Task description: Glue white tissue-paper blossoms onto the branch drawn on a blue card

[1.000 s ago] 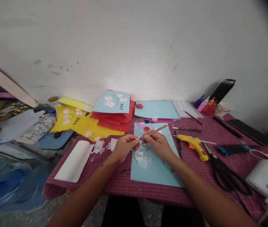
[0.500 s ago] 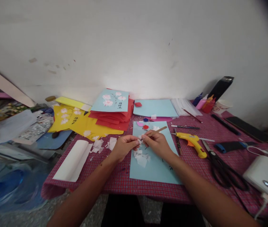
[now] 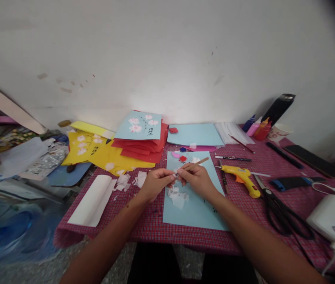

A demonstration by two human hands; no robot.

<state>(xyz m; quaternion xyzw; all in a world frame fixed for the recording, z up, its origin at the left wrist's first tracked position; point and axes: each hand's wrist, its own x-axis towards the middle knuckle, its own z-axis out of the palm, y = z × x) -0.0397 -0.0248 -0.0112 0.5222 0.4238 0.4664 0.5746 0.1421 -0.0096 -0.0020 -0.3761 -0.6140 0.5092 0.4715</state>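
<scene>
Over a light blue sheet of card (image 3: 195,216), my left hand (image 3: 158,183) and my right hand (image 3: 197,179) meet fingertip to fingertip. A small bit of white tissue paper (image 3: 175,172) is pinched between them, partly hidden by the fingers. A flat wooden stick (image 3: 203,161) also sits in my right hand, its end pointing up and right. Just below my fingers, torn white tissue scraps (image 3: 177,198) lie on the card. Dabs of pink, blue and red (image 3: 182,158) show near its top edge.
Left lie folded white paper (image 3: 92,201) and yellow cards (image 3: 122,157); behind, a blue card with flowers (image 3: 139,126) tops red sheets (image 3: 143,150). To the right are a yellow glue gun (image 3: 241,177), black-handled scissors (image 3: 285,213), paint bottles (image 3: 256,128) and a black flask (image 3: 280,108).
The view has shifted very slightly. Both hands keep the same pinch over the card, with only small finger movement; the stick stays in my right hand.
</scene>
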